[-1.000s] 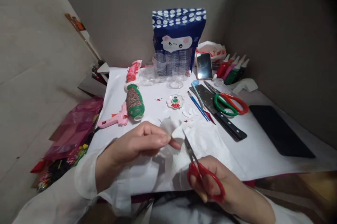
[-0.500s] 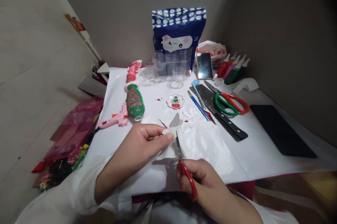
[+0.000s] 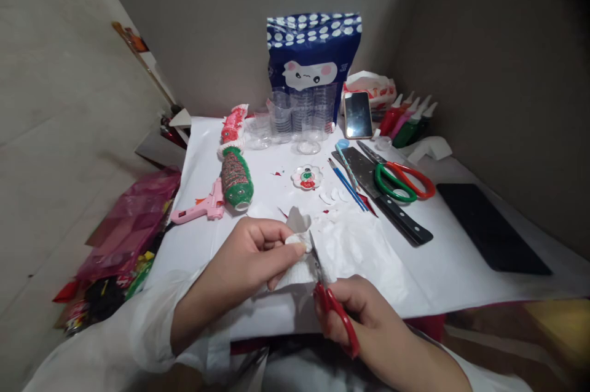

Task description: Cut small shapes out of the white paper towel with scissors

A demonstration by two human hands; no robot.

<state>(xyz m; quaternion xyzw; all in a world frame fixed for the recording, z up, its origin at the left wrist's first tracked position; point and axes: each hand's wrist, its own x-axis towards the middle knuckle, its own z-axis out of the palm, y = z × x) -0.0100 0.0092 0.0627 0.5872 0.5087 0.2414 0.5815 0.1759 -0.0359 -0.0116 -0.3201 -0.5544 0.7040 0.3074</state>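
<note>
My left hand [image 3: 258, 250] pinches a small piece of white tissue paper [image 3: 297, 257] above the near edge of the table. Red-handled scissors [image 3: 329, 300] are gripped in my right hand [image 3: 364, 312], blades pointing up and away, their tips against the held paper right beside my left fingertips. A larger crumpled white sheet [image 3: 364, 250] lies on the table just beyond both hands. Small white cut-out bits [image 3: 332, 197] lie past it.
On the white-covered table [image 3: 461, 257]: a pink glue gun [image 3: 199, 210], a green-and-red wrapped bottle [image 3: 236, 178], a flower-shaped palette [image 3: 306, 177], brushes [image 3: 346, 183], a cleaver [image 3: 382, 195], green and red scissors [image 3: 401, 180], a black slab [image 3: 491, 227], clear cups [image 3: 299, 115], a blue dotted bag [image 3: 313, 60], a phone [image 3: 357, 115], paint bottles [image 3: 408, 118].
My right hand swung the scissors left from the lower right until the blades met the paper. My left hand drew in a little and turned the pinched tissue.
</note>
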